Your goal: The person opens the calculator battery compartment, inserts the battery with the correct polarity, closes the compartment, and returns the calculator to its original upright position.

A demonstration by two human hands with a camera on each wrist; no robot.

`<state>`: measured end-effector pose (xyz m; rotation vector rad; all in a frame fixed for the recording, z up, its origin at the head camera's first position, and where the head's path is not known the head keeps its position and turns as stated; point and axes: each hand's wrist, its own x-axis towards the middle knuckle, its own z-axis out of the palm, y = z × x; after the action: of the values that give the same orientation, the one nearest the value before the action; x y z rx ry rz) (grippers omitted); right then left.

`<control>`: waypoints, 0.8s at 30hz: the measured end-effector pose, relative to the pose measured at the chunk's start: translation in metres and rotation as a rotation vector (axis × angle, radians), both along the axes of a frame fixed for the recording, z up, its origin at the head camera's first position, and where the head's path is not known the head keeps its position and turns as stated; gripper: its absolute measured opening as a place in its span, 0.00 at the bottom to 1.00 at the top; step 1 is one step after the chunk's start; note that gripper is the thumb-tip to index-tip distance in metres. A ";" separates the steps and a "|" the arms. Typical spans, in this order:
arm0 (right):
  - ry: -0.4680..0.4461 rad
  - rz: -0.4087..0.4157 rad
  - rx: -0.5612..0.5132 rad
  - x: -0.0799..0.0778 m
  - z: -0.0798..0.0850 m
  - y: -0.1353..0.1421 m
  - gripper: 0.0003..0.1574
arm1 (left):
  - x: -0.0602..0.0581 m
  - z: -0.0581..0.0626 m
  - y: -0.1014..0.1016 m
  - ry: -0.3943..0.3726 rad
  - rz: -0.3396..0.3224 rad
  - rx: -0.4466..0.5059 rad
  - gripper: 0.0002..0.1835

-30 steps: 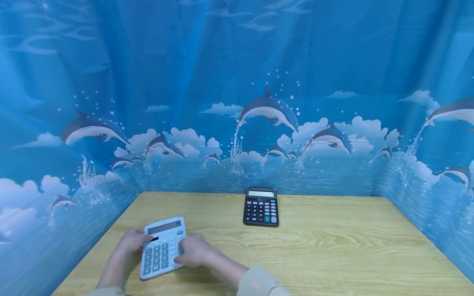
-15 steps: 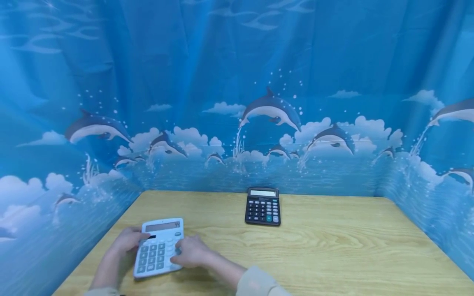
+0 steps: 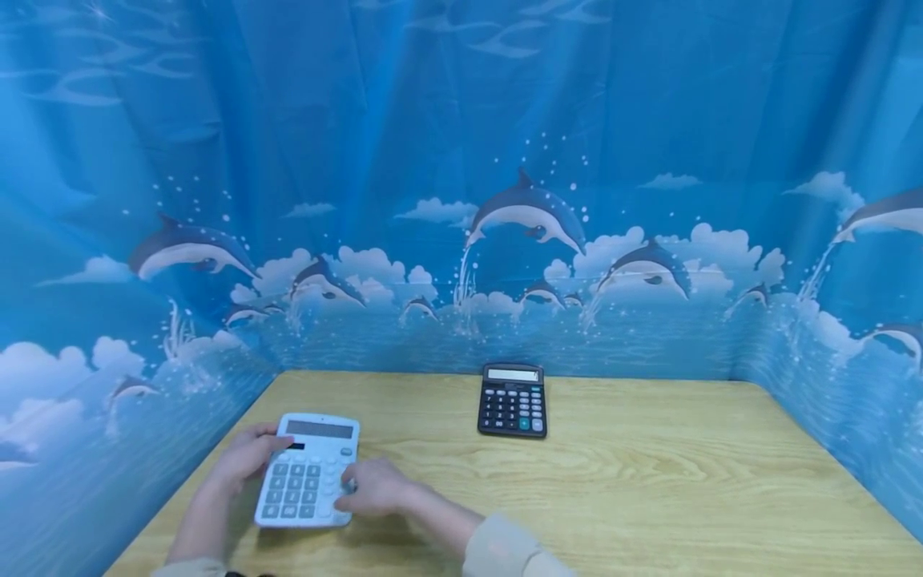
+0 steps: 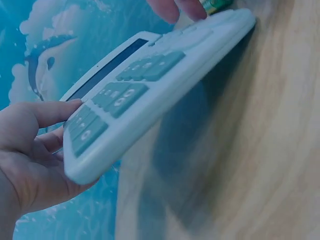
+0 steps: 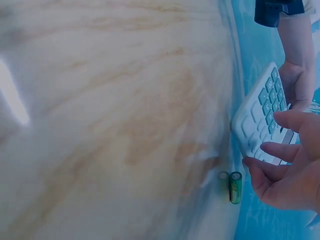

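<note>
A white calculator (image 3: 301, 473) with grey keys hangs tilted above the tabletop, its shadow below it in the left wrist view. My left hand (image 3: 248, 455) grips its left edge, thumb on the face beside the small dark solar panel. At the opposite edge, my right hand (image 3: 376, 487) holds the calculator with bent fingers over the right-hand keys. In the right wrist view, one finger of the right hand (image 5: 295, 160) meets a corner of the calculator (image 5: 257, 112). A green battery (image 5: 235, 187) appears close by; whether any finger touches it, I cannot tell.
A black calculator (image 3: 513, 401) lies at the back of the wooden table (image 3: 649, 481). Behind the table and along both sides hangs a blue curtain (image 3: 433, 120) printed with dolphins.
Both hands have shifted the white calculator slightly left and up, turning it straighter. Digits seen earlier on its display are no longer visible. The black calculator stays put.
</note>
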<state>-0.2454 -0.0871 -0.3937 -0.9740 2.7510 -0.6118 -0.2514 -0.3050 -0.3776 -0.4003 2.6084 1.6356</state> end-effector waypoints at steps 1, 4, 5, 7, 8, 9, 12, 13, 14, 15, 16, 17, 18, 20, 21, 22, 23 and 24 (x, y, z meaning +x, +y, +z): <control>-0.007 0.000 -0.018 -0.001 0.001 0.002 0.25 | 0.000 0.002 0.002 0.011 0.007 -0.004 0.29; -0.046 -0.016 -0.087 -0.006 0.006 0.010 0.27 | 0.000 0.010 0.008 0.052 -0.004 0.005 0.27; -0.058 -0.024 -0.112 -0.007 0.007 0.013 0.27 | 0.001 0.013 0.011 0.065 -0.011 0.010 0.27; -0.082 -0.042 -0.157 -0.010 0.010 0.019 0.28 | 0.001 0.018 0.016 0.076 -0.024 0.001 0.27; -0.099 -0.052 -0.181 -0.012 0.011 0.022 0.28 | 0.001 0.020 0.019 0.079 -0.033 -0.004 0.28; -0.109 -0.061 -0.203 -0.014 0.011 0.025 0.27 | 0.001 0.022 0.022 0.077 -0.036 -0.009 0.28; -0.146 -0.088 -0.267 -0.020 0.011 0.033 0.26 | -0.001 0.027 0.029 0.089 -0.052 -0.033 0.29; -0.159 -0.097 -0.284 -0.021 0.011 0.036 0.26 | -0.002 0.028 0.031 0.093 -0.052 -0.032 0.30; -0.172 -0.106 -0.298 -0.023 0.012 0.040 0.26 | -0.002 0.028 0.033 0.100 -0.054 -0.039 0.30; -0.181 -0.113 -0.311 -0.024 0.012 0.043 0.26 | -0.003 0.030 0.036 0.109 -0.055 -0.048 0.30; -0.194 -0.122 -0.322 -0.026 0.013 0.047 0.27 | -0.004 0.031 0.038 0.115 -0.054 -0.061 0.30; -0.204 -0.130 -0.334 -0.028 0.014 0.050 0.27 | -0.004 0.032 0.041 0.117 -0.049 -0.078 0.30; -0.205 -0.135 -0.344 -0.030 0.015 0.054 0.27 | -0.005 0.034 0.044 0.119 -0.047 -0.086 0.30; -0.186 -0.146 -0.370 -0.034 0.016 0.061 0.28 | -0.005 0.039 0.051 0.137 -0.053 -0.102 0.28; -0.171 -0.150 -0.387 -0.037 0.017 0.064 0.28 | -0.005 0.041 0.054 0.148 -0.060 -0.113 0.28; -0.157 -0.155 -0.402 -0.039 0.017 0.067 0.28 | -0.004 0.043 0.057 0.159 -0.069 -0.126 0.27; -0.137 -0.159 -0.416 -0.041 0.018 0.070 0.28 | -0.004 0.045 0.061 0.168 -0.081 -0.137 0.27; -0.119 -0.164 -0.426 -0.043 0.019 0.073 0.28 | -0.005 0.047 0.064 0.176 -0.094 -0.146 0.26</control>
<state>-0.2889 -0.0145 -0.3748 -0.7530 2.6632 -1.2780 -0.2561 -0.2409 -0.3306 -0.1407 2.8362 1.5227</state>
